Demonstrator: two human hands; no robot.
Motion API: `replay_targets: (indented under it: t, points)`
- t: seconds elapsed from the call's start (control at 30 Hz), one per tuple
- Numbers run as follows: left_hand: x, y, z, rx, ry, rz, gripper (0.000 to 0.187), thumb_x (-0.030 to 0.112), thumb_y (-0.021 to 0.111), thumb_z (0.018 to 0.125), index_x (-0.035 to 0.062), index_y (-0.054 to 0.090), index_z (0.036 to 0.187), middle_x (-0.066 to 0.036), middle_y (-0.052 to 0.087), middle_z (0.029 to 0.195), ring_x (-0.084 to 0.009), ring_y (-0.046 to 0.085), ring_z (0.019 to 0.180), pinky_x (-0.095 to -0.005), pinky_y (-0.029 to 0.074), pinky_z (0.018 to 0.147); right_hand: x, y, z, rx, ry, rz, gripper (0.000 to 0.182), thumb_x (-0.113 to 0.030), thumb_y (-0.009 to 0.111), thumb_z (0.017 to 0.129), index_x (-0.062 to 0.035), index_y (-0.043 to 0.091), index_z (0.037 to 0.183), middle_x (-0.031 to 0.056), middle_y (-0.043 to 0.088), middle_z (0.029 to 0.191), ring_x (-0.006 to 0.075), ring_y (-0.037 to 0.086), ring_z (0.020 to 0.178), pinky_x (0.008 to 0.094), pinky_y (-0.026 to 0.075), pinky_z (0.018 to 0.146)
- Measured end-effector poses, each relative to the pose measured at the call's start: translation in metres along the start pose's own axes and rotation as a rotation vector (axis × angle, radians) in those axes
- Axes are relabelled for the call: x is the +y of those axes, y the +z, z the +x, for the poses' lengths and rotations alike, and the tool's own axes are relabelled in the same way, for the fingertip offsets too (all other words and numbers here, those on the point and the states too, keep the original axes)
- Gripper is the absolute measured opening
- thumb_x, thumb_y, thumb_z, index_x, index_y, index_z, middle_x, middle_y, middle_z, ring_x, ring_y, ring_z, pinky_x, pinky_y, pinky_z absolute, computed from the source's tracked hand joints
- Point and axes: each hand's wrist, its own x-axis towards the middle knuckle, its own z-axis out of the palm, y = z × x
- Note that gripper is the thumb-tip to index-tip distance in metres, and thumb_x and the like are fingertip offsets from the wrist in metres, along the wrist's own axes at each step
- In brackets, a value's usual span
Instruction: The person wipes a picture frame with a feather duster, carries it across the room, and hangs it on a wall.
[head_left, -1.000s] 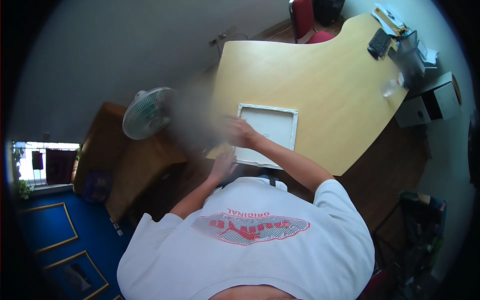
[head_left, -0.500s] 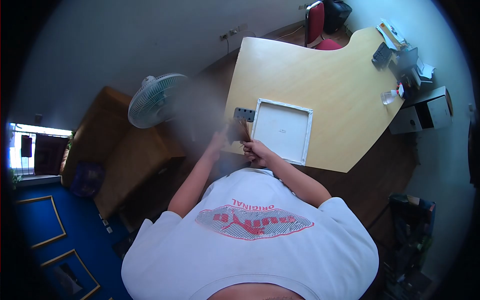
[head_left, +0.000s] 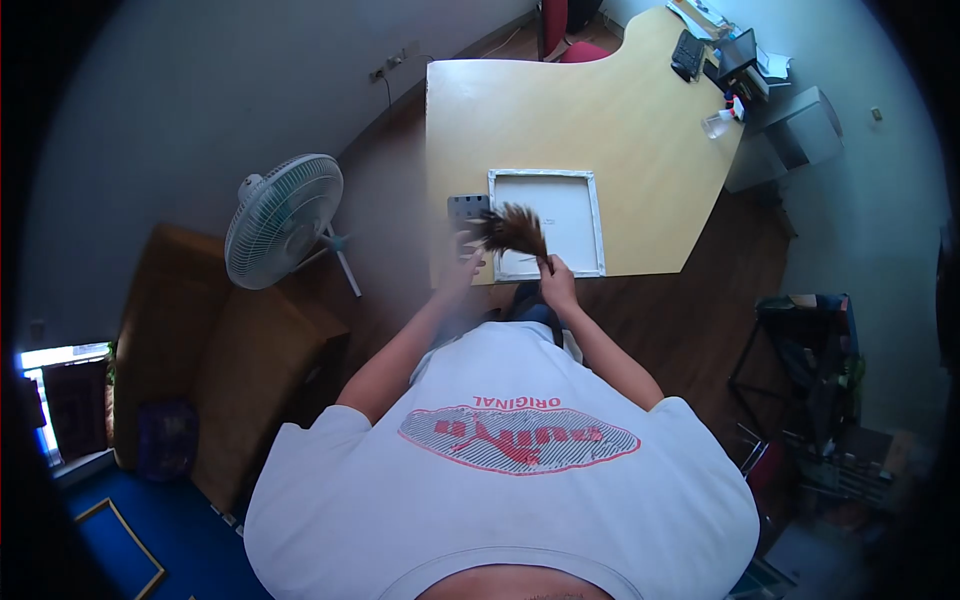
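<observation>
My right hand (head_left: pixel 557 284) is closed around the lower end of a brown feather duster (head_left: pixel 518 232). The duster's feathers point up and left over the edge of a white-framed canvas (head_left: pixel 599 225), which lies with its back upward on the desk. Beside the feather tips, my left hand (head_left: pixel 463 272) has its fingers apart and holds nothing that I can see; a hazy smear partly veils it. A small dark grey tray with holes or wells (head_left: pixel 468 205) lies left of the canvas, partly behind the feathers.
The canvas lies near the front edge of a light wood desk (head_left: pixel 530 110). At its far right are a keyboard (head_left: pixel 687 55), a spray bottle (head_left: pixel 715 125) and papers. A standing fan (head_left: pixel 285 222) and a brown sofa (head_left: pixel 230 370) are on the left.
The view has shifted, so the desk sits higher and further left. The feather duster has risen and fanned out over the canvas's left side. My hands are further apart.
</observation>
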Motion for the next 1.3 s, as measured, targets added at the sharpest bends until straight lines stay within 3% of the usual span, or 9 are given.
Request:
replay_targets:
  t: [0.2, 0.27, 0.33, 0.5, 0.6, 0.93, 1.1, 1.23, 1.3]
  points:
    - [-0.051, -0.02, -0.011, -0.358, 0.047, 0.508, 0.031, 0.027, 0.057, 0.095, 0.0049, 0.059, 0.117, -0.014, 0.065, 0.109, -0.0252, 0.064, 0.098, -0.0388, 0.05, 0.086, 0.154, 0.03, 0.081, 0.359, 0.704, 0.457, 0.039, -0.04, 0.043, 0.102, -0.0036, 0.056, 0.097, 0.0013, 0.045, 0.06, 0.0147, 0.045, 0.044, 0.029, 0.035, 0.038]
    - [-0.063, -0.018, -0.015, -0.335, 0.08, 0.55, 0.033, 0.028, 0.057, 0.095, 0.0039, 0.059, 0.118, -0.014, 0.065, 0.111, -0.0273, 0.063, 0.1, -0.04, 0.049, 0.089, 0.159, 0.03, 0.09, 0.321, 0.635, 0.421, 0.042, -0.041, 0.042, 0.102, -0.0026, 0.056, 0.093, 0.0028, 0.047, 0.06, 0.0149, 0.045, 0.043, 0.0307, 0.036, 0.039]
    - [-0.08, -0.013, -0.016, -0.247, 0.158, 0.566, 0.035, 0.029, 0.058, 0.094, 0.0036, 0.059, 0.117, -0.016, 0.065, 0.111, -0.0287, 0.063, 0.102, -0.0407, 0.048, 0.09, 0.169, 0.022, 0.102, -0.161, 0.239, 0.017, 0.043, -0.04, 0.043, 0.101, -0.0013, 0.058, 0.089, 0.0058, 0.054, 0.064, 0.0165, 0.05, 0.049, 0.0346, 0.041, 0.045]
    - [-0.092, 0.004, -0.006, -0.115, 0.11, 0.615, 0.036, 0.031, 0.059, 0.092, 0.0033, 0.061, 0.115, -0.018, 0.064, 0.112, -0.0311, 0.061, 0.106, -0.0407, 0.047, 0.093, 0.115, -0.002, 0.107, 0.154, 0.284, -0.119, 0.042, -0.037, 0.049, 0.098, 0.0026, 0.061, 0.092, 0.0211, 0.067, 0.084, 0.0388, 0.064, 0.082, 0.0461, 0.048, 0.075]
    - [-0.098, 0.017, -0.006, -0.082, 0.04, 0.637, 0.039, 0.032, 0.06, 0.091, 0.0031, 0.06, 0.118, -0.019, 0.063, 0.117, -0.0329, 0.059, 0.111, -0.0415, 0.045, 0.096, 0.111, -0.017, 0.115, -0.08, 0.09, -0.134, 0.04, -0.036, 0.051, 0.097, 0.0031, 0.061, 0.094, 0.0268, 0.066, 0.092, 0.0469, 0.061, 0.091, 0.0491, 0.047, 0.079]
    - [-0.088, 0.072, -0.009, -0.098, 0.088, 1.025, 0.061, 0.034, 0.058, 0.092, 0.0024, 0.04, 0.141, -0.022, 0.042, 0.143, -0.0357, 0.041, 0.133, -0.0437, 0.033, 0.11, 0.101, -0.039, 0.123, 0.059, 0.27, 0.089, 0.032, -0.03, 0.048, 0.095, 0.0006, 0.055, 0.102, 0.0333, 0.062, 0.094, 0.0518, 0.059, 0.092, 0.0566, 0.045, 0.079]
    - [-0.097, 0.063, 0.006, -0.161, 0.173, 1.153, 0.066, 0.039, 0.053, 0.094, 0.0025, 0.032, 0.146, -0.022, 0.032, 0.15, -0.0364, 0.03, 0.14, -0.044, 0.026, 0.115, 0.113, -0.04, 0.112, -0.249, 0.023, -0.024, 0.045, -0.04, 0.049, 0.096, 0.005, 0.055, 0.098, 0.0315, 0.064, 0.09, 0.0505, 0.06, 0.091, 0.0563, 0.045, 0.079]
    - [-0.101, 0.038, 0.028, -0.362, 0.067, 1.265, 0.064, 0.042, 0.038, 0.1, 0.004, 0.025, 0.149, -0.02, 0.025, 0.154, -0.0373, 0.022, 0.143, -0.0457, 0.02, 0.117, 0.109, -0.032, 0.095, 0.224, 0.229, 0.058, 0.036, -0.032, 0.056, 0.095, 0.0024, 0.056, 0.087, 0.0283, 0.064, 0.085, 0.0468, 0.062, 0.085, 0.0507, 0.048, 0.072]
    - [-0.101, 0.028, 0.041, -0.431, 0.031, 1.29, 0.063, 0.043, 0.033, 0.101, 0.0059, 0.024, 0.15, -0.019, 0.022, 0.156, -0.0373, 0.02, 0.144, -0.0468, 0.018, 0.117, 0.113, -0.032, 0.084, 0.109, 0.166, -0.014, 0.035, -0.032, 0.057, 0.094, 0.0021, 0.056, 0.086, 0.0271, 0.065, 0.084, 0.0459, 0.063, 0.083, 0.049, 0.049, 0.071]
